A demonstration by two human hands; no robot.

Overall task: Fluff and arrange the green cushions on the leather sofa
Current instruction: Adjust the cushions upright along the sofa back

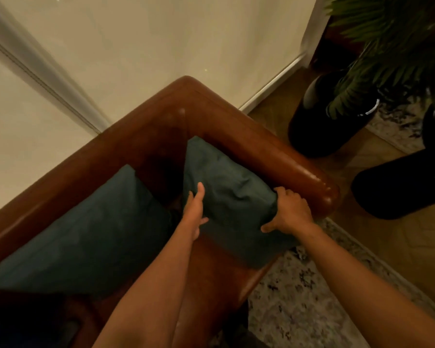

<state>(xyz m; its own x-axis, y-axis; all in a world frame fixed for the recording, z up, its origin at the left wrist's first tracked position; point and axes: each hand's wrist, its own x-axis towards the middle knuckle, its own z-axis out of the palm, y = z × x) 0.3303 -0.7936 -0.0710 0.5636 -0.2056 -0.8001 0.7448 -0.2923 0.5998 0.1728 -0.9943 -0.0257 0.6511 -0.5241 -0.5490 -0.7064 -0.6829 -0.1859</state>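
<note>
The person bends over the corner of the brown leather sofa (141, 136) and works on 1 green cushion (226, 187) that leans against the armrest (286, 167) — the left hand (195, 214) lies flat and open on its left edge, the right hand (290, 213) is closed around its right corner, I think to press it into shape. The 2nd cushion (98, 234) rests against the backrest, untouched — beside the sofa stand a patterned rug (299, 297), a wooden floor and a plant (387, 46) in a dark pot.
</note>
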